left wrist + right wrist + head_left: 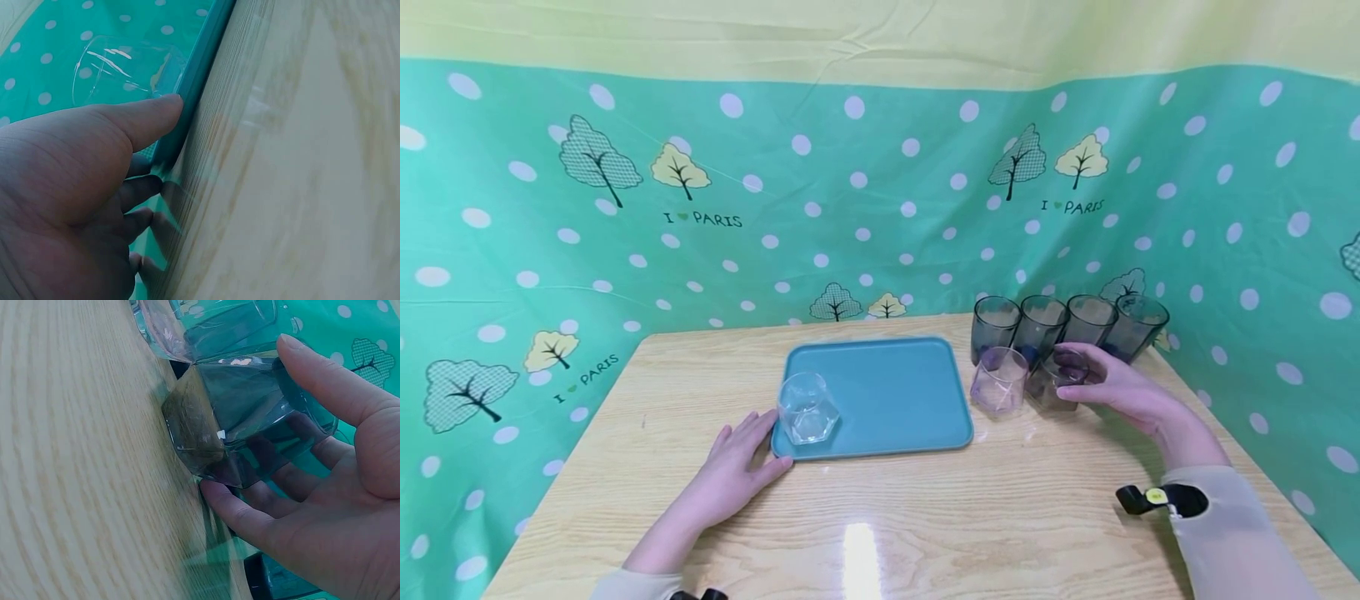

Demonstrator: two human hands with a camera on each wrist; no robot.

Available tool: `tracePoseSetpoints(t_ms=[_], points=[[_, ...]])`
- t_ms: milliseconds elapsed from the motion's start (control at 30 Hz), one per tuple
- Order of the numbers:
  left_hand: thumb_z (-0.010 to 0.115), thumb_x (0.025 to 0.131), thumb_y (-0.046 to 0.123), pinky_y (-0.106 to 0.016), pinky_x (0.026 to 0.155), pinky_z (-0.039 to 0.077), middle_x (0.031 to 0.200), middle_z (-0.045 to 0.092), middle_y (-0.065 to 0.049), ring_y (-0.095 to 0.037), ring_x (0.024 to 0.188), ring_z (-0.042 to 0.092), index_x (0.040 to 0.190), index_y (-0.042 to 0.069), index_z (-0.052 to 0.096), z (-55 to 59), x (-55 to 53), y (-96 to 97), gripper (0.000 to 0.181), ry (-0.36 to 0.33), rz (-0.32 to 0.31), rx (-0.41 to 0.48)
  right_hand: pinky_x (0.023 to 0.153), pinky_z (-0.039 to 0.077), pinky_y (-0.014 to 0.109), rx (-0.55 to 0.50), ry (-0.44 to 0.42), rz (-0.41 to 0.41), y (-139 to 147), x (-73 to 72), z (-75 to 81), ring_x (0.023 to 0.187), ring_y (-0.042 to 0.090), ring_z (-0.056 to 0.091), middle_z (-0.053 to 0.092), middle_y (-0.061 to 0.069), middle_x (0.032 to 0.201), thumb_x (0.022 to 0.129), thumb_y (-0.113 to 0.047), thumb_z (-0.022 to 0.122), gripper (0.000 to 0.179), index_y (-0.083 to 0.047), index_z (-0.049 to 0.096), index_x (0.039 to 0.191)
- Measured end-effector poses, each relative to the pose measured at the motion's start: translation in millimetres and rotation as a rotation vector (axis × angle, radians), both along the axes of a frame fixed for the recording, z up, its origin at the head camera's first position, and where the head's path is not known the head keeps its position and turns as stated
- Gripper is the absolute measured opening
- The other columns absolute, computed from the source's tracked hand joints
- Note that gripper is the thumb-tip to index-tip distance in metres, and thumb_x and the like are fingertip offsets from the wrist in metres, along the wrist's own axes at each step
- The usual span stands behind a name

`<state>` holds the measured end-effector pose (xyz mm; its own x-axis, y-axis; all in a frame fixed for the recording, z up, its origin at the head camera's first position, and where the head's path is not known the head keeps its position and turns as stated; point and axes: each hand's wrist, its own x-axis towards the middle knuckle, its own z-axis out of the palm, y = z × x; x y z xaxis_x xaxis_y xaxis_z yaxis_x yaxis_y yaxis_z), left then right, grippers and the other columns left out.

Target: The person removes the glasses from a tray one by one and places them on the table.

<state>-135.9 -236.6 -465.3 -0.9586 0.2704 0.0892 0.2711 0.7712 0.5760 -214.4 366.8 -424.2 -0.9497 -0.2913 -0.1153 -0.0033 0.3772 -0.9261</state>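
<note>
My left hand point(733, 471) touches the near left corner of a blue tray point(895, 400), its thumb at the front rim and relaxed fingers along the left side. On that tray, at its left end, stands a clear glass with a hexagonal base point(808, 408), also visible in the left wrist view. To the right of the tray, my right hand point(1116, 387) grips a grey see-through glass point(234, 419) around its side, thumb opposite the fingers. A pale purple glass point(1000, 383) stands just left of the gripped one.
Several tall dark grey glasses point(996, 323) stand in a row behind the right hand, near the table's back right corner. A green dotted curtain point(880, 208) hangs around the back and sides of the wooden table point(955, 521).
</note>
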Motion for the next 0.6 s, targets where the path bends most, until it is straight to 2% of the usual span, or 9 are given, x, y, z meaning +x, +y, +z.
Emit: tracePoseSetpoints(t_ms=[600], points=[[0.077,0.106,0.041,-0.077,0.128,0.006,0.167,0.047,-0.026,-0.053,0.161,0.027,0.166,-0.004,0.042,-0.7,0.3,-0.5,0.083,0.009,0.001,-0.005,0.098,0.051,0.017,-0.004,0.018,0.008,-1.2,0.5,-0.8,0.154,0.050,0.037,0.039,0.032,0.168,0.102,-0.013,0.081,0.088,-0.003,0.028,0.172]])
